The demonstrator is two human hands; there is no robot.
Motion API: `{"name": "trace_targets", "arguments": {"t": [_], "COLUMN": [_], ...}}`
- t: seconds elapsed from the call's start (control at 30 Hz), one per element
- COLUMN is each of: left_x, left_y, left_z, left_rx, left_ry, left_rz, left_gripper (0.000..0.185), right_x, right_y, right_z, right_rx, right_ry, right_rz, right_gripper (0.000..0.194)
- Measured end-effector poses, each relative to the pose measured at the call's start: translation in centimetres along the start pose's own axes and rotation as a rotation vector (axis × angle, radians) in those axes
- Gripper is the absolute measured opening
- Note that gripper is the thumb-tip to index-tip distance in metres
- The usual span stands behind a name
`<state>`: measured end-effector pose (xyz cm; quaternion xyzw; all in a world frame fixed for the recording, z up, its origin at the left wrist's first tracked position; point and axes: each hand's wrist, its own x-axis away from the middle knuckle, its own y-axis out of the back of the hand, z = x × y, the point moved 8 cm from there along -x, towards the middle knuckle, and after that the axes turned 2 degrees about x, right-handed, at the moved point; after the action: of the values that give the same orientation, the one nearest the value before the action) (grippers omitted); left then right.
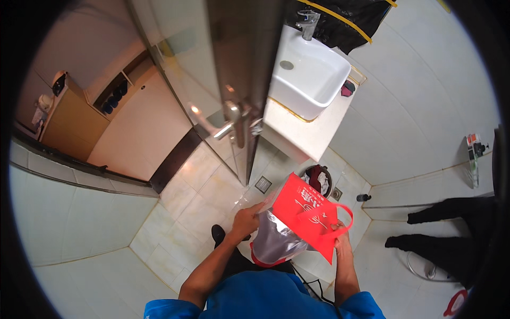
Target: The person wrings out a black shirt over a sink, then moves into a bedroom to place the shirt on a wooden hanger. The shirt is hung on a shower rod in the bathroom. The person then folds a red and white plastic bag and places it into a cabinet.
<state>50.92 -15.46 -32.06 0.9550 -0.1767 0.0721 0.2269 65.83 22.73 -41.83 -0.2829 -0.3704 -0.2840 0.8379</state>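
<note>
A red carry bag [305, 213] with white writing hangs in front of my body, its mouth spread wide. Its silvery foil-like lining [279, 239] shows inside. My left hand [246, 220] grips the bag's left edge. On the opposite side my right hand [339, 235] pinches the right edge, close to the looped red handle [346, 217]. I cannot see any object inside, as the depth of the bag is partly hidden. Beyond the bag, a round basin [327, 177] of dark red and white cloth stands on the floor, partly covered by it.
A glass door [187, 95] with a metal handle [224, 129] stands ahead. Right of it is a white washbasin [314, 79] on a counter [295, 129]. Floor drains [263, 184] lie in the tiles. Dark clothes [446, 235] hang at right; a small dark bottle [363, 197] is by the wall.
</note>
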Motion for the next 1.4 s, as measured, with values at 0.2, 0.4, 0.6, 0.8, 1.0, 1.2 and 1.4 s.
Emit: {"name": "trace_targets", "arguments": {"t": [0.2,0.4,0.6,0.8,1.0,1.2,1.4], "left_x": [1.6,-0.8,-0.5,3.4,0.1,-0.9,-1.3], "left_y": [6.3,8.4,12.6,15.8,15.6,16.5,16.7], "left_z": [3.1,2.8,7.8,7.6,5.7,6.2,3.5], "left_rx": [0.008,0.06,0.32,0.473,0.671,0.72,0.689], "left_ry": [0.113,0.301,0.578,0.632,0.456,0.458,0.503], "left_rz": [-0.079,-0.06,-0.366,-0.681,-0.736,-0.75,-0.891], "left_gripper": [0.05,0.051,0.051,0.044,0.043,0.041,0.039], "right_x": [-0.8,-5.6,-11.3,-9.4,-11.5,-11.0,-14.4], "right_y": [-5.3,-8.6,-17.2,-23.7,-25.9,-24.1,-25.3], "right_z": [-4.6,-2.4,-2.4,-2.6,3.6,13.4,28.6], "right_rx": [0.101,0.332,0.422,0.433,0.462,0.362,0.289], "right_ry": [-0.143,-0.165,-0.166,-0.28,-0.004,0.245,0.589], "right_rz": [-0.006,-0.119,0.069,0.225,0.295,0.08,0.014], "right_gripper": [0.032,0.025,0.022,0.014,0.013,0.014,0.014]}}
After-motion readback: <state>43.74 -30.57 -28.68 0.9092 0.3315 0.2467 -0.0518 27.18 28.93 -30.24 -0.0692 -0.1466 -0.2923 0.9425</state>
